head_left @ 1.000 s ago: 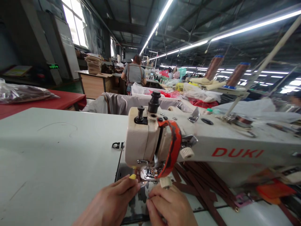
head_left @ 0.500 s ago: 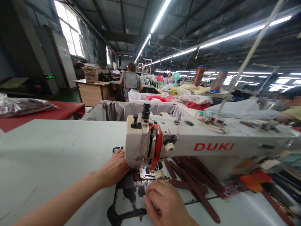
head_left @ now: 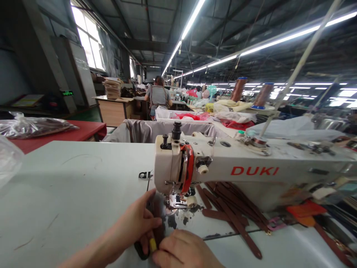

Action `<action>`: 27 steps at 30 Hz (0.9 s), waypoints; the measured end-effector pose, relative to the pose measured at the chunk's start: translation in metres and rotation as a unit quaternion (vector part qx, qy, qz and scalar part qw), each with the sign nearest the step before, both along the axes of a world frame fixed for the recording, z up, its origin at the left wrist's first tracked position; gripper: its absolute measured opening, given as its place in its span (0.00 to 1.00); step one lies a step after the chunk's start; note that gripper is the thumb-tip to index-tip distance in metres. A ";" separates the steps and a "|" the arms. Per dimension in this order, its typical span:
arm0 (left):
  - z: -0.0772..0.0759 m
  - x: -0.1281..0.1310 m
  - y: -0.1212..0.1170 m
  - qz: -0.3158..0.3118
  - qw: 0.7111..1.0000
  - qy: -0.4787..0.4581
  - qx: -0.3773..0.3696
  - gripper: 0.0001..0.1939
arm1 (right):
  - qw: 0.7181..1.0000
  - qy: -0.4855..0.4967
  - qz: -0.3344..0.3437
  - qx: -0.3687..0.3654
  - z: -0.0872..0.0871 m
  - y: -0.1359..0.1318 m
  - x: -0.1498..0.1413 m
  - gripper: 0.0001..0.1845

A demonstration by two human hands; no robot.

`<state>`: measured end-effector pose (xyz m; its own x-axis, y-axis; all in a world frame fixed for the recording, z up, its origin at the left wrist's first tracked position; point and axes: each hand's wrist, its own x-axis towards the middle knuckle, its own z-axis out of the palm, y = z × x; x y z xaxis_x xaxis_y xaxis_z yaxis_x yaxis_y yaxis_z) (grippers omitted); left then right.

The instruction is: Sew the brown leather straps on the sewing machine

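Observation:
A brown leather strap (head_left: 159,225) lies left of the presser foot (head_left: 178,201) of a white sewing machine (head_left: 245,169). My left hand (head_left: 136,219) is closed about it, with the index finger reaching toward the machine head and the thumb across the strap. Below those fingers shows a small yellow piece (head_left: 153,245) beside a black curved piece (head_left: 141,251); what they belong to is unclear. Close to the strap's near end, my right hand (head_left: 185,249) has its fingers curled together. Whatever it pinches is hidden.
Several brown straps (head_left: 231,216) lie in a heap under the machine arm. An orange-red item (head_left: 306,212) sits on the right. Left is the pale tabletop (head_left: 83,193) with a clear plastic bag (head_left: 8,160) at its edge. A fabric-lined bin (head_left: 164,129) stands behind; a person (head_left: 158,96) sits farther back.
My left hand has drawn back from behind the machine head toward me. My right hand has moved down and left, away from the presser foot. The strap and yellow piece now show between them.

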<state>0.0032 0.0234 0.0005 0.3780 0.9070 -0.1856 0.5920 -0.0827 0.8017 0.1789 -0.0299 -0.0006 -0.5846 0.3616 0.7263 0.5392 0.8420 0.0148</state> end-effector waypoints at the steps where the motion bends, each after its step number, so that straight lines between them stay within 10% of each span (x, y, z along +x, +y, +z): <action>1: 0.002 0.002 -0.001 0.008 1.000 0.002 0.011 0.33 | 1.000 -0.007 -0.002 -0.004 -0.003 0.002 0.002 0.26; 5: 0.004 0.000 -0.011 -0.004 0.972 0.057 0.229 0.14 | 0.998 -0.020 -0.051 -0.027 -0.020 0.007 0.013 0.20; 10: -0.008 -0.002 -0.026 -0.138 0.841 0.097 0.514 0.26 | 0.997 -0.043 -0.051 -0.044 -0.033 0.012 0.018 0.14; 21: 0.014 0.007 -0.016 -0.164 0.850 0.089 0.493 0.28 | 0.997 -0.001 -0.065 -0.045 -0.051 0.017 0.017 0.15; 27: 0.008 0.008 -0.019 -0.118 0.865 0.039 0.486 0.30 | 0.998 0.040 -0.042 -0.001 -0.029 0.017 0.011 0.17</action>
